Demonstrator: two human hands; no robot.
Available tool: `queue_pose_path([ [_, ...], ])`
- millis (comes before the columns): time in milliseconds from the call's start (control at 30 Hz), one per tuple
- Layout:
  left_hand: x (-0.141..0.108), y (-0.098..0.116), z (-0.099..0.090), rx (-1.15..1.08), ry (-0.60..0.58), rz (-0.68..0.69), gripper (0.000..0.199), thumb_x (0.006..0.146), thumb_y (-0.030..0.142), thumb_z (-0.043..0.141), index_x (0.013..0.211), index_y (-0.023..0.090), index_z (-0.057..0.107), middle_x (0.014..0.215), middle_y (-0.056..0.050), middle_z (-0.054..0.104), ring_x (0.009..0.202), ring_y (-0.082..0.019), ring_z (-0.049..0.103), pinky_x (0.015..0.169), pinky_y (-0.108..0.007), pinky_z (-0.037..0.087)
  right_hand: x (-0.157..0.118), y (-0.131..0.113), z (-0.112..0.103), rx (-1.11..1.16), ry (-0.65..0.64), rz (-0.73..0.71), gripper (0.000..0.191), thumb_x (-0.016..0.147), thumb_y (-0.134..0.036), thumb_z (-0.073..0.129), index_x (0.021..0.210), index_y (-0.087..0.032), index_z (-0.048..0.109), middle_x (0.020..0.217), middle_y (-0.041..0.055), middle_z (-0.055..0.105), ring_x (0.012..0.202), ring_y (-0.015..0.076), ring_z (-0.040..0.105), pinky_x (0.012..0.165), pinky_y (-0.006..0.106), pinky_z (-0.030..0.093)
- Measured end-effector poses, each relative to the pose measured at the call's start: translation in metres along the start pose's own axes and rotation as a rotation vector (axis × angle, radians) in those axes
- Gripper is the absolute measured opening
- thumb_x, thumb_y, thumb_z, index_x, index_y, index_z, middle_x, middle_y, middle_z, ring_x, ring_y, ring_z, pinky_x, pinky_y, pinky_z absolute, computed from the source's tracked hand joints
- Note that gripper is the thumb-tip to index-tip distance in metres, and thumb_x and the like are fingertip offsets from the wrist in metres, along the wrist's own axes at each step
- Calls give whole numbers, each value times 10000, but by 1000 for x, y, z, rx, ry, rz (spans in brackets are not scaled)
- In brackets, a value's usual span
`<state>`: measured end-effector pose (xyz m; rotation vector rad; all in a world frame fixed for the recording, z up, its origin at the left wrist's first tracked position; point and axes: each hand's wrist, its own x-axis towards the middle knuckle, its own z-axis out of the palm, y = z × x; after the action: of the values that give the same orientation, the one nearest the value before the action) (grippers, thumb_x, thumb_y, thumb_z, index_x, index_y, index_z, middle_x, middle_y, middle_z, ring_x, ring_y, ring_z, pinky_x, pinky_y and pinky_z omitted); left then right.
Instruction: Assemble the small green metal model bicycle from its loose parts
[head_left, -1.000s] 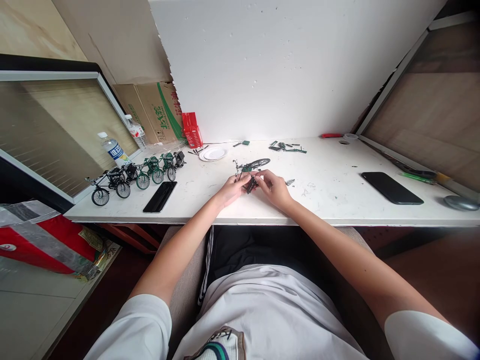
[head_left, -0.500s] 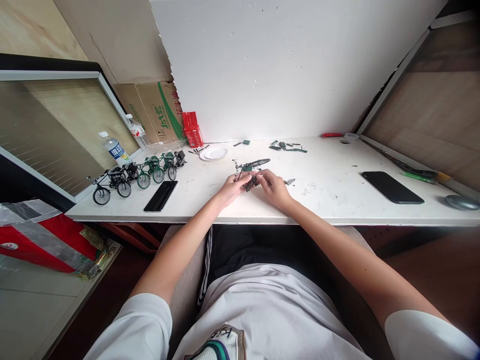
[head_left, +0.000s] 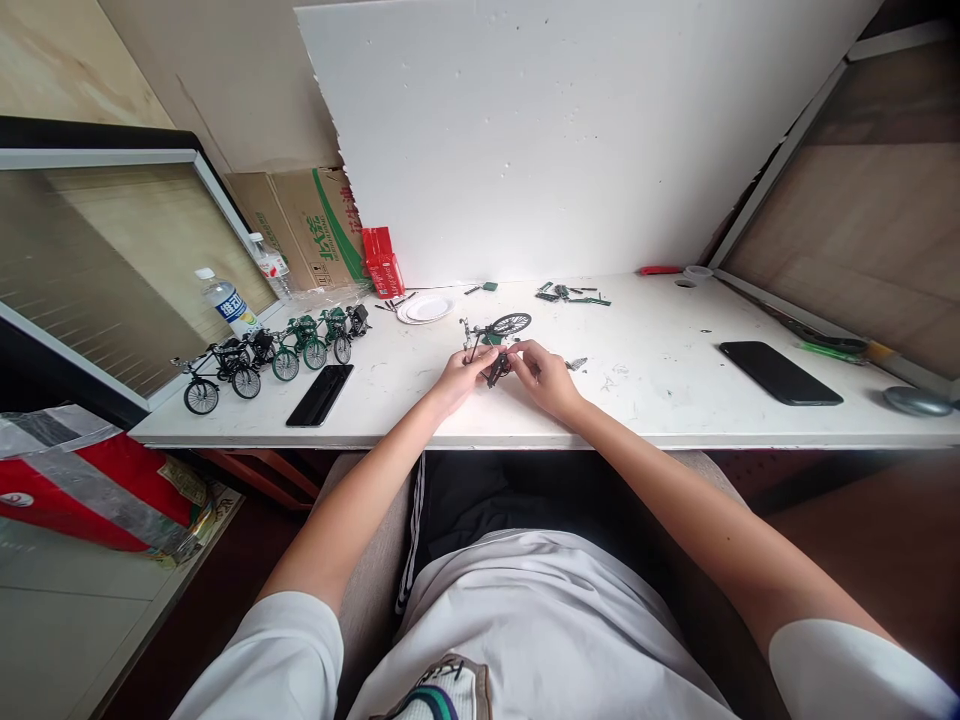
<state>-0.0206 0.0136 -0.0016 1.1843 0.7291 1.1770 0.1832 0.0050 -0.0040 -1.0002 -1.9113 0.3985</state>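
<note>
A partly green miniature bicycle (head_left: 511,324) is held on its side just above the table's front, its spoked wheel pointing away from me. My left hand (head_left: 459,380) is closed around its near left part, thumb on top. From the other side, the fingers of my right hand (head_left: 546,377) pinch at the dark near end of the bicycle; the exact part between the fingertips is hidden. A small grey piece (head_left: 577,364) lies on the white table (head_left: 645,395) beside my right hand.
Several finished miniature bicycles (head_left: 217,375) stand at left, near a phone (head_left: 320,394) and bottles (head_left: 227,302). Loose green parts (head_left: 571,294) and white plates (head_left: 425,309) lie at the back. To the right are another phone (head_left: 780,373) and a grey mouse (head_left: 918,401).
The bicycle has tilted, so its far wheel now shows rounder and more of its spokes. Both hands keep nearly the same place and grip. The whole view has shifted slightly.
</note>
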Motion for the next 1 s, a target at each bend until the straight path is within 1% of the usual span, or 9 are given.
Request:
queue_pose_path([
  [133, 1, -1, -1, -6, 11, 6, 463, 811, 491, 905, 1140, 174, 834, 1095, -104, 805, 966, -218, 723, 773, -309, 475, 0, -1, -1, -45, 5, -12, 471, 1096, -609, 473, 1188, -215, 715, 725, 20, 678, 582, 159, 501, 606, 294, 394],
  [267, 2, -1, -1, 38, 55, 6, 493, 799, 503, 909, 1152, 168, 831, 1019, -102, 811, 882, -197, 715, 741, -301, 460, 0, 0, 0, -106, 24, -53, 453, 1090, -564, 511, 1180, -196, 760, 591, -23, 544, 542, 148, 442, 590, 293, 354],
  [367, 2, -1, 1, 68, 90, 30, 504, 786, 503, 917, 1137, 152, 832, 952, -99, 806, 821, -185, 697, 738, -309, 462, 0, 3, 0, -130, 36, -85, 441, 1086, -531, 525, 1145, -184, 790, 565, -34, 501, 525, 138, 407, 589, 295, 342],
  [500, 2, -2, 3, 48, 94, 70, 489, 776, 488, 929, 1118, 153, 828, 1005, -100, 807, 908, -205, 721, 824, -323, 492, -1, 5, 1, -133, 51, -93, 433, 1080, -526, 533, 1115, -184, 797, 565, -38, 482, 521, 132, 386, 585, 295, 340],
  [600, 3, -4, 3, 53, 75, 64, 488, 791, 495, 917, 1139, 166, 822, 1049, -99, 806, 961, -219, 726, 829, -321, 484, -1, 5, 1, -110, 63, -93, 419, 1078, -527, 537, 1108, -187, 781, 586, -43, 468, 530, 130, 384, 582, 289, 341],
  [700, 4, -5, 0, 60, 41, 50, 471, 822, 503, 893, 1154, 176, 820, 1095, -105, 801, 1018, -231, 723, 828, -316, 480, 0, 4, 0, -91, 75, -97, 404, 1082, -525, 537, 1116, -193, 764, 601, -49, 447, 542, 130, 384, 581, 284, 335],
  [800, 5, -6, -1, 41, -12, 47, 460, 853, 507, 867, 1176, 183, 818, 1134, -113, 797, 1094, -249, 717, 892, -332, 497, 0, 4, 0, -93, 81, -107, 389, 1090, -514, 528, 1134, -199, 753, 609, -54, 434, 543, 130, 385, 585, 282, 335],
  [900, 5, -5, 0, 50, -30, 50, 471, 867, 513, 852, 1204, 186, 814, 1146, -116, 797, 1101, -257, 716, 904, -343, 507, 1, 6, 0, -112, 63, -105, 374, 1096, -506, 511, 1164, -214, 734, 614, -56, 441, 541, 133, 397, 593, 283, 343],
  [1000, 4, -2, 2, 90, -6, 56, 474, 850, 519, 864, 1180, 182, 822, 1157, -119, 801, 1076, -265, 719, 882, -346, 517, 3, 7, 1, -121, 22, -78, 351, 1094, -501, 508, 1165, -225, 713, 621, -55, 470, 540, 136, 413, 601, 285, 351],
])
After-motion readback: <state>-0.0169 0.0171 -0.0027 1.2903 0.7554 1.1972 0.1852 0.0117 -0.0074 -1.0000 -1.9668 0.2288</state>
